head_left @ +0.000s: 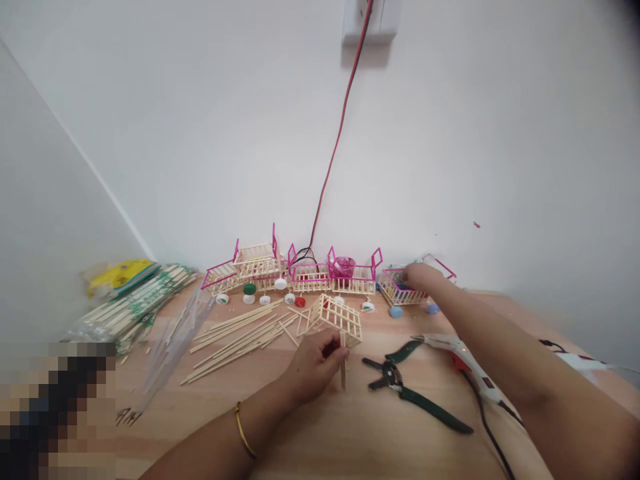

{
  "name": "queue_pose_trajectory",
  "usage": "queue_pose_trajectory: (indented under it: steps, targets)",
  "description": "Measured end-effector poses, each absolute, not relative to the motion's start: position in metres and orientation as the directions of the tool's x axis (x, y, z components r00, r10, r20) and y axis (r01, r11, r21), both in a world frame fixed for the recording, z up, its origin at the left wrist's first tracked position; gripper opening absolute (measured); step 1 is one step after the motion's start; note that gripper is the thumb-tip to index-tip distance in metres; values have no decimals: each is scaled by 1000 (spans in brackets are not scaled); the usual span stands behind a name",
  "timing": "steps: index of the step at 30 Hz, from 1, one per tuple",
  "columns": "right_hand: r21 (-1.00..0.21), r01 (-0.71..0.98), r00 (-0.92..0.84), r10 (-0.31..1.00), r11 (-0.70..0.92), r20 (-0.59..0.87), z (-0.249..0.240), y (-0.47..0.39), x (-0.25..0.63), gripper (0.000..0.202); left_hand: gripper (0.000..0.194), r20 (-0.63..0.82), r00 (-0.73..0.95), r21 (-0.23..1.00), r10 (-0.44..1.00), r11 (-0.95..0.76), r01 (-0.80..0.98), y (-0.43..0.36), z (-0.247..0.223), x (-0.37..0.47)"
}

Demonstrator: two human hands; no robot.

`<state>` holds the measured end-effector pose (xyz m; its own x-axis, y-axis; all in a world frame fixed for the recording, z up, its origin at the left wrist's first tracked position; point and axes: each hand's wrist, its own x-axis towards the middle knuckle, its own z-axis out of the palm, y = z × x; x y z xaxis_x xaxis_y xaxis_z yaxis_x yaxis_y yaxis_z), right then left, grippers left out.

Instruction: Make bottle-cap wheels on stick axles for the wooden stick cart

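My left hand (313, 365) is closed near the middle of the table, thumb and fingers pinching a small cart-like frame of bamboo sticks (336, 313). A bamboo stick (343, 379) points down below the fingertips; whether it is joined to the frame I cannot tell. My right hand (420, 277) reaches far right into a stick cart with a pink rim (400, 297), which holds something blue. Its fingers are mostly hidden there. Below that arm lie dark green-handled pruning shears (393, 375) and a white glue gun (467, 360) with a small red light lit.
Several pink-trimmed stick carts (310, 279) with bottle-cap wheels line the wall, a pink cup (344, 267) among them. Loose bamboo sticks (240, 340), clear glue sticks (175, 340) and bagged skewers (145, 297) lie left. A black cable (483, 407) trails from the glue gun.
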<state>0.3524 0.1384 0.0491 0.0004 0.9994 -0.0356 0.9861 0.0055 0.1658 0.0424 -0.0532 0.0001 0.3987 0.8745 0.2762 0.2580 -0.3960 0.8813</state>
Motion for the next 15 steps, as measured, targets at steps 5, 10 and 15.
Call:
queue_pose_trajectory:
  steps: [5,10,15]
  targets:
    - [204,970,156,982,-131,-110,50,138,346,33,20,279,387,877,879,-397,269,-52,-2,42]
    - [167,979,143,981,-120,-129,53,132,344,33,20,295,391,876,872,-410,252,-51,-2,42]
    - [5,999,47,985,-47,-168,63,128,352,31,20,286,388,881,876,-400,254,-51,-2,42]
